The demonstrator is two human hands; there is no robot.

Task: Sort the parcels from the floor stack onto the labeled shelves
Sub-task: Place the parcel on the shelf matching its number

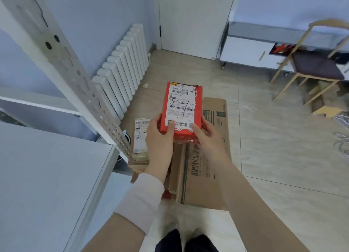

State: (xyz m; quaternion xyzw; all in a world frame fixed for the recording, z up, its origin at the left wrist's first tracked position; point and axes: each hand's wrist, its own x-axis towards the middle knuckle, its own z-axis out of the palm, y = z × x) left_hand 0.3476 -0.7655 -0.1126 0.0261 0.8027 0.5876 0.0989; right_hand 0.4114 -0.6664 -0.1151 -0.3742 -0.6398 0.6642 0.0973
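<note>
At the far left stands the shelving unit, its white shelf board [47,166] low and near, and its perforated steel upright [75,72] slanting across the view. Behind that, a white radiator [122,66] lines the wall. On the floor by the foot of the upright lies a small cardboard parcel [140,134], its label marked by hand.

The left hand [159,134] grips the near left corner of the red parcel [182,108], thumb on top. The right hand [207,136] grips the near right corner the same way, so both hands are clamped on it, apart by its width. The parcel is held in the air, label up, above the large cardboard box [207,157] of the floor stack. Its pen mark looks like a 2 and a stroke.

Farther right stand a white cabinet [245,51] and a wooden chair [311,66].

The likeliest slip is misreading that scrawled mark, since no shelf label is in view to check it against. Both hands hold only the near end, so the far end could dip. A swing left could also knock the parcel against the upright.
</note>
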